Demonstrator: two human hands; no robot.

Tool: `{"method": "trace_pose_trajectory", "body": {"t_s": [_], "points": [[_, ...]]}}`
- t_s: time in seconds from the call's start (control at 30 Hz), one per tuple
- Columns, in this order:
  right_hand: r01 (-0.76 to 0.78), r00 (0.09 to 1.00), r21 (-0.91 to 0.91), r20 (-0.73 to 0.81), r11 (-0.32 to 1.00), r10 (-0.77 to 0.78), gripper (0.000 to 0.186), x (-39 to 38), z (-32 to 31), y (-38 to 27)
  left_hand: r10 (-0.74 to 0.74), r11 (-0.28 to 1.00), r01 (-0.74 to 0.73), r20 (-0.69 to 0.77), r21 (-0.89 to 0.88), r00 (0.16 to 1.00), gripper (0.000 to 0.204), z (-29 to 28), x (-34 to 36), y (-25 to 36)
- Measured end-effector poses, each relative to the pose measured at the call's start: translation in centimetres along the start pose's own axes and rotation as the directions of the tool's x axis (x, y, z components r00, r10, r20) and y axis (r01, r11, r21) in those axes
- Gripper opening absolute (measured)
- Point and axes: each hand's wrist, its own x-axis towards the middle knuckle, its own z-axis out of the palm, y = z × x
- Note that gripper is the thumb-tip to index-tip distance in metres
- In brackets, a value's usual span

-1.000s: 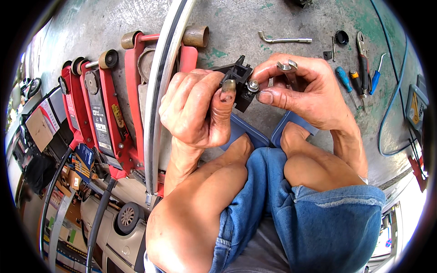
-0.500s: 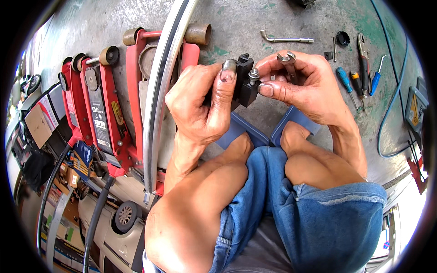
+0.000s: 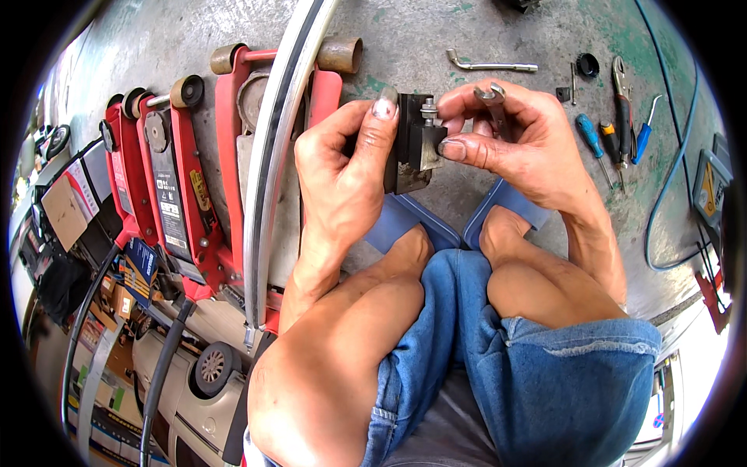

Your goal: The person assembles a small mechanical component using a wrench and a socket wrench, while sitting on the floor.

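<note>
Red floor jacks (image 3: 194, 194) lie on the concrete floor (image 3: 436, 47) at the left. Above blue sandals (image 3: 467, 222), the left hand (image 3: 342, 167) grips a black metal block (image 3: 412, 144), while the right hand (image 3: 513, 136) pinches its bolt (image 3: 428, 110) and holds a small open-end wrench (image 3: 492, 97).

Three red steel floor jacks (image 3: 167, 187) lie side by side on the grey concrete floor (image 3: 436, 31) at the left, with a long curved strip of pale metal trim (image 3: 268, 179) laid across the nearest one. Further up the floor lies a bent silver L-shaped wrench (image 3: 490, 65). To the right are a small black round cap (image 3: 587, 64), a pair of pliers (image 3: 620, 86), blue-handled screwdrivers (image 3: 589, 134) and a thin blue hose (image 3: 675, 179). Blue rubber sandals (image 3: 405, 222) rest on the floor below.
</note>
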Motion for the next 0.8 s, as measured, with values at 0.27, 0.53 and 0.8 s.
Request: {"method": "trace_pose_trajectory", "body": {"t_s": [0.27, 0.53, 0.8], "points": [[0.156, 0.988, -0.096, 0.007, 0.983, -0.156, 0.058, 0.6, -0.6, 1.3, -0.141, 0.977, 0.142, 0.015, -0.161, 0.99, 0.03, 0.0, 0.3, -0.1], [0.189, 0.982, -0.065, 0.017, 0.98, -0.189, 0.065, 0.7, -0.6, 1.7, -0.209, 0.932, 0.22, 0.071, -0.288, 0.975, 0.03, 0.0, 0.2, -0.2], [0.2, 0.975, -0.158, 0.125, 0.967, -0.181, 0.074, 0.8, -0.6, 1.4, -0.298, 0.814, 0.39, 0.268, -0.43, 0.916, 0.03, 0.1, 0.4, -0.2]]}}
